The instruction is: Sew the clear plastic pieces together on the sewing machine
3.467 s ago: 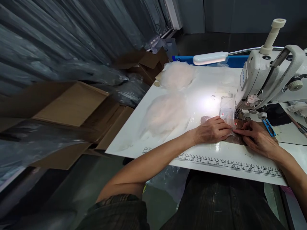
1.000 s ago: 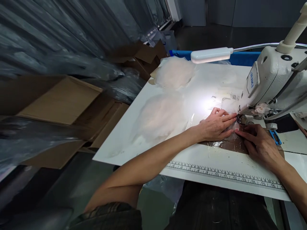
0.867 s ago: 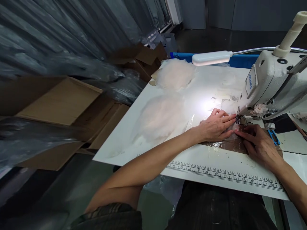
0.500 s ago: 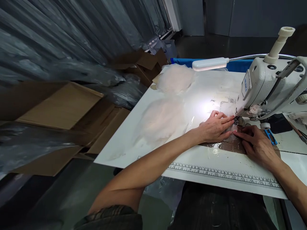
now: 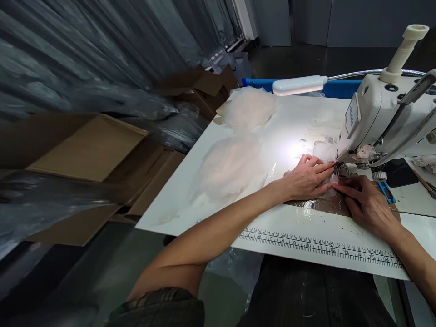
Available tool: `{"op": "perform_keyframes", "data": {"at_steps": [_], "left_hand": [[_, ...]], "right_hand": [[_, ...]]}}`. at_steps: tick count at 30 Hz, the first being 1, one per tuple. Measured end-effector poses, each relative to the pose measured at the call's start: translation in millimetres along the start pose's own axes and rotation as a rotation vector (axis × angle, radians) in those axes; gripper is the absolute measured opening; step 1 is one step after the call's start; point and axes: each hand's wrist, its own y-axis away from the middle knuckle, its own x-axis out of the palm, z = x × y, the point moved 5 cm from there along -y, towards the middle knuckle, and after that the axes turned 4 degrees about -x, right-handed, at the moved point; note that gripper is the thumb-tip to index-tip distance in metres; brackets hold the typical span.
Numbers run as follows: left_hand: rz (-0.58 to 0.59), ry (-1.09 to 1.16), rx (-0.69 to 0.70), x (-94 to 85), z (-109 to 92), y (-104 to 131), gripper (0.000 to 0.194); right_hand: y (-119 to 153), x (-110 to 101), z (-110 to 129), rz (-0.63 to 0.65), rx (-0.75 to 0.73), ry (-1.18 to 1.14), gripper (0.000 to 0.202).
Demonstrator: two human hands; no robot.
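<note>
My left hand (image 5: pixel 308 178) lies flat on a small piece of sheer whitish fabric (image 5: pixel 329 192), fingers spread. Its fingertips reach close to the presser foot (image 5: pixel 337 168) of a white sewing machine (image 5: pixel 371 122). Across from it, my right hand (image 5: pixel 368 202) rests with the index finger stretched to the fabric's near edge. That hand's thumb stands apart, and its other fingers are bent and partly hidden. Under both hands is a brown patch covered with shiny clear tape (image 5: pixel 311 207). Most of the fabric is hidden by my left hand.
Two piles of pale sheer fabric, a near one (image 5: pixel 231 168) and a far one (image 5: pixel 250 108), lie on the white table (image 5: pixel 184 200). A lamp (image 5: pixel 299 85) hangs behind. Blue thread snips (image 5: pixel 386 192) and a dark phone-like slab (image 5: pixel 402 173) lie right. Cardboard boxes (image 5: pixel 88 145) stand left.
The view has shifted slightly, and the sewing machine appears a little further right and higher. Both hands keep nearly the same pose by the presser foot.
</note>
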Motion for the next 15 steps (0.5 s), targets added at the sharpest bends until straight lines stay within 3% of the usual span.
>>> {"op": "perform_keyframes", "data": {"at_steps": [4,8,10,15], "left_hand": [[-0.040,-0.015,0.000,-1.4,-0.6,1.1,0.046],[-0.217,-0.062,0.005,-11.1,-1.3,4.2,0.043],[-0.269,-0.049,0.072,-14.9,-4.0,6.1,0.036],[-0.253,0.016,0.353,-14.6,-15.1,10.7,0.028]], "right_hand": [[0.7,0.1,-1.0,0.019,0.014,-0.018,0.036],[0.7,-0.5,-0.2,0.032,0.024,-0.035,0.036],[0.7,-0.7,0.1,0.021,0.032,-0.036,0.036],[1.0,-0.1,0.1,0.012,0.042,-0.032,0.038]]}}
